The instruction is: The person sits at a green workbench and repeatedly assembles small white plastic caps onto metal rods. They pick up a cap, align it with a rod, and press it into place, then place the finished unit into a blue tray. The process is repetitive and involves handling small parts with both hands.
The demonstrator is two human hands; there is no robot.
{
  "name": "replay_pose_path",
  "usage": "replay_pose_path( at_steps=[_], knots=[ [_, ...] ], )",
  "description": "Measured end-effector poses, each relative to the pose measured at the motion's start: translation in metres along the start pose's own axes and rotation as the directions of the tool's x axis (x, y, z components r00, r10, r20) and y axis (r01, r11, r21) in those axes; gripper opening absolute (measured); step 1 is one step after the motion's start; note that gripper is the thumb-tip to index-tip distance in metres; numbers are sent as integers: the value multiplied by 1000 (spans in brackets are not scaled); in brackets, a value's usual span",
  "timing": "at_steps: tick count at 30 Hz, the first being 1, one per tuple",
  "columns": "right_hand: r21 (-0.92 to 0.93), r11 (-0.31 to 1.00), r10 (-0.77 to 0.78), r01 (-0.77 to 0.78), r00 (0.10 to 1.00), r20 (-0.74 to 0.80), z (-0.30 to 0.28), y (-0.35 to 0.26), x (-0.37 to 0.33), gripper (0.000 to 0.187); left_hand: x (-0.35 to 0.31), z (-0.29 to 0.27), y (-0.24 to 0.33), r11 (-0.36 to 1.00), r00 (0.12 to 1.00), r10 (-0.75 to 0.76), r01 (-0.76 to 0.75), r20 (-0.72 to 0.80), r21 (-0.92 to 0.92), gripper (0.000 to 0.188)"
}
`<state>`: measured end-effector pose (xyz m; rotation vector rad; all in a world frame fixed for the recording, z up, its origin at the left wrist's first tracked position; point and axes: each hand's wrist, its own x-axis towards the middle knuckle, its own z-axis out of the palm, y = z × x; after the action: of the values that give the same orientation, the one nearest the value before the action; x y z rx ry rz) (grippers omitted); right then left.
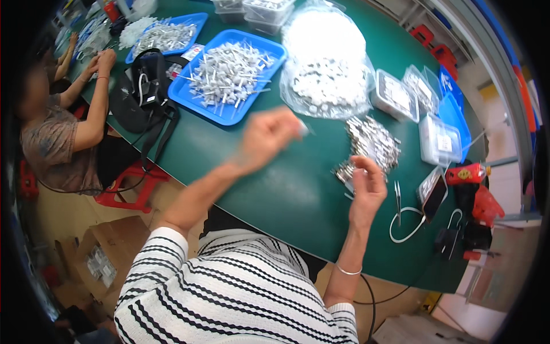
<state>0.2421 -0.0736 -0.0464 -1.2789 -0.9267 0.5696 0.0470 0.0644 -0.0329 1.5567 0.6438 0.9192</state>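
Over the middle of the table, my left hand (268,140) is closed in a pinch on a small white plastic piece (302,128), its shape blurred. My right hand (368,189) is at the near edge of a pile of small silvery metal parts (375,140). Its fingers are curled but stand apart from the thumb, and I make out nothing between them. Beyond my hands lies a clear plastic bag (329,106) full of small white pieces. A blue tray (229,117) heaped with white pieces on thin stems stands beyond my left hand.
Tweezers (398,200), a white cable (401,239) and a phone (435,195) lie right of my right hand. Clear plastic boxes (395,94) stand at the far right. A black bag (134,100) lies beside the tray; a co-worker (63,132) sits at the left.
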Motion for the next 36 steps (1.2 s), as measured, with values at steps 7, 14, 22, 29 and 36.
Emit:
replay_pose_path(
  at_steps=[7,14,22,29,36],
  knots=[
    [-484,875,-6,-1,1000,-14,-66,-6,-31,7,66,-129,-3,257,842,532,-62,-87,965,30],
    [-845,465,-193,263,962,194,-70,2,-46,12,65,-109,-7,205,880,472,-55,-49,977,20],
    [-908,277,-56,316,948,313,-64,-3,-39,7,69,-11,-38,541,873,420,-462,250,703,8],
    [-887,384,-111,257,966,232,-67,-21,-36,10,106,16,-76,343,887,272,-451,372,824,7],
    [73,979,192,-190,981,-22,-29,-29,-6,11,102,18,-87,394,876,343,-463,340,794,11]
  ],
)
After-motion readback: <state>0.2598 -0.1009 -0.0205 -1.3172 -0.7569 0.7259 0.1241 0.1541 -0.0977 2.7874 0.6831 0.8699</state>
